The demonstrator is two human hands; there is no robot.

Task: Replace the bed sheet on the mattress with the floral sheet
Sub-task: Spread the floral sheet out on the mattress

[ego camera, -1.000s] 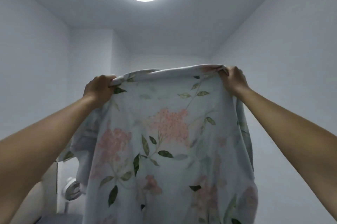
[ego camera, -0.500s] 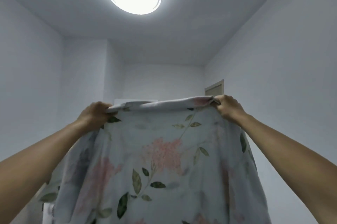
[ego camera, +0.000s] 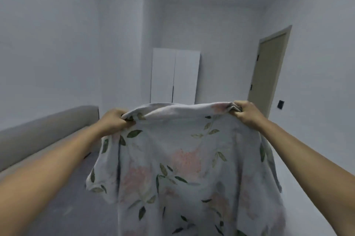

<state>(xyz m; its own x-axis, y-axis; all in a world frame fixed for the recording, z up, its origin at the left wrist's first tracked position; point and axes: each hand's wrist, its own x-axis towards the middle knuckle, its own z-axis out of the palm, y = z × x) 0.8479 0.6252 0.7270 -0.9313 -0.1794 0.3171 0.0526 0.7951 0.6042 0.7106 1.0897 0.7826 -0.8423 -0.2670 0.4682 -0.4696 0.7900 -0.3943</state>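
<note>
The floral sheet [ego camera: 182, 168] I hold up hides the lower part of the white wardrobe [ego camera: 174, 74] and whatever lies beyond it. Its bottom runs off the near edge. Its bunched edge covers my fingertips, and the whole view is soft with blur.

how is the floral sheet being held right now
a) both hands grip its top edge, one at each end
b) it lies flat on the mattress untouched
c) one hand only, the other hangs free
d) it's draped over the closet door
a: the left hand and the right hand each clutch a bunched end of the floral sheet's top edge, and the rest hangs down in front of the person.
</note>
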